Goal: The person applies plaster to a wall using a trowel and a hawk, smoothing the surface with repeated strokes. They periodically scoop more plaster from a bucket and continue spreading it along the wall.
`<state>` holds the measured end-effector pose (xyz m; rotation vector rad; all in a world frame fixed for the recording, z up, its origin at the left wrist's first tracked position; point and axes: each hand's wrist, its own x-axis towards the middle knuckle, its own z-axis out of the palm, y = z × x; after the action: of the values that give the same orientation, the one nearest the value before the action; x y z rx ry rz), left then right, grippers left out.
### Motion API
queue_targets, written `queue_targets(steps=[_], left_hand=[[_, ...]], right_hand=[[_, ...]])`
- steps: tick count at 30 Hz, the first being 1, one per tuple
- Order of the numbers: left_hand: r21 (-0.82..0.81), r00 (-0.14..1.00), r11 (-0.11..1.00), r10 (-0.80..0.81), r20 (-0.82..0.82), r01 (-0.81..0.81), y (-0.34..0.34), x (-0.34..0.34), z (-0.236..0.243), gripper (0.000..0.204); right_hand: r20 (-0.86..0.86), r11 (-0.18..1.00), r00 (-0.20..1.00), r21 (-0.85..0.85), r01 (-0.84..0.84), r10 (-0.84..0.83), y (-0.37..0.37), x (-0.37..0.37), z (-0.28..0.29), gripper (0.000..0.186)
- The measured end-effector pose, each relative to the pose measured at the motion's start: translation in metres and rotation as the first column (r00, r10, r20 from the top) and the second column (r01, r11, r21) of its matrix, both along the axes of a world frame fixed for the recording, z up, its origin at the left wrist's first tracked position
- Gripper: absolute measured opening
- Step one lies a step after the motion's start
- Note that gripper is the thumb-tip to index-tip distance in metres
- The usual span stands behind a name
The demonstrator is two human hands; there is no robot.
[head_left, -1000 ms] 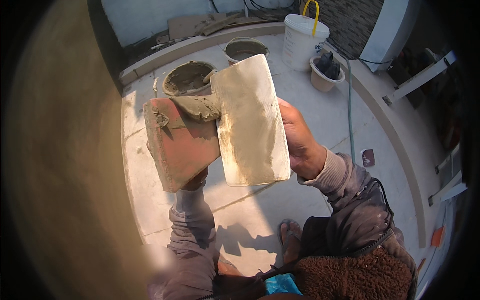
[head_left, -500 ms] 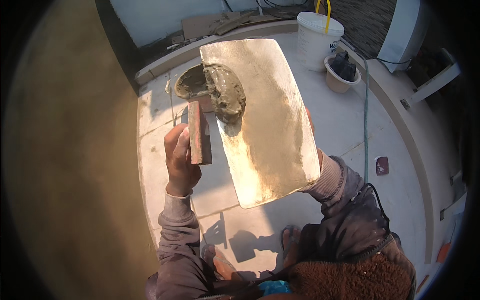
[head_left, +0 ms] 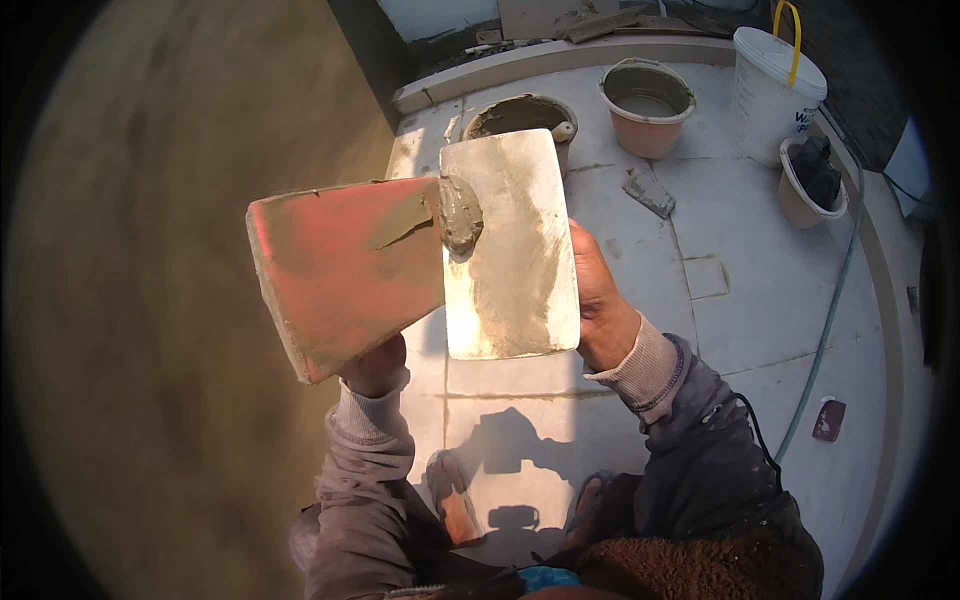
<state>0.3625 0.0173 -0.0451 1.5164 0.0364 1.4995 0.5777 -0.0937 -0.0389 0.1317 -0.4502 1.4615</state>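
My left hand (head_left: pixel 377 362), mostly hidden, grips the underside of a red board (head_left: pixel 335 275) with grey mortar smeared along its upper right. My right hand (head_left: pixel 600 295) holds a rectangular steel trowel (head_left: pixel 515 270) from behind, its pale, mortar-stained face turned up. A thick lump of wet grey mortar (head_left: pixel 460 215) sits on the trowel's upper left edge, against the board's right edge. Just beyond both tools stands a mortar-caked bucket (head_left: pixel 517 108), partly hidden by the trowel.
A bucket (head_left: pixel 648 125), a lidded white pail (head_left: pixel 770 95) and a bowl (head_left: pixel 806 195) holding black items stand on the tiles (head_left: pixel 745 330). A mortar-crusted piece (head_left: pixel 650 192) lies between them. A hose (head_left: pixel 830 335) runs along the right. A plastered wall (head_left: pixel 160 300) fills the left, a raised curb (head_left: pixel 440 85) the back.
The red board turned edge-on half a second ago, now faces up again beside the trowel. The trowel has drawn back and shows narrower. The view has swung left, shifting the buckets rightward.
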Motion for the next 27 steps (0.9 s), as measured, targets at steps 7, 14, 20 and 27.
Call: queue_targets(steps=[7, 14, 20, 27], left_hand=[[0.016, 0.963, 0.999, 0.051, -0.263, -0.049, -0.018, 0.024, 0.027, 0.055], [0.060, 0.751, 0.995, -0.017, -0.660, 0.075, -0.015, 0.004, 0.075, 0.040], [0.296, 0.880, 0.948, 0.039, -0.473, 0.117, 0.009, -0.066, 0.105, 0.045], [0.219, 0.969, 0.958, -0.142, -0.202, 0.186, -0.010, -0.127, 0.074, 0.047]], right_hand=[[-0.026, 0.998, 0.998, 0.023, -0.050, 0.051, -0.012, 0.006, 0.001, 0.032], [-0.206, 0.952, 0.934, 0.161, -0.261, 0.291, -0.027, 0.020, 0.014, 0.038], [-0.171, 0.934, 0.930, 0.208, -0.290, 0.326, 0.006, 0.024, 0.019, 0.038], [-0.078, 0.943, 0.944, 0.124, -0.309, 0.320, -0.003, -0.057, 0.001, 0.037]])
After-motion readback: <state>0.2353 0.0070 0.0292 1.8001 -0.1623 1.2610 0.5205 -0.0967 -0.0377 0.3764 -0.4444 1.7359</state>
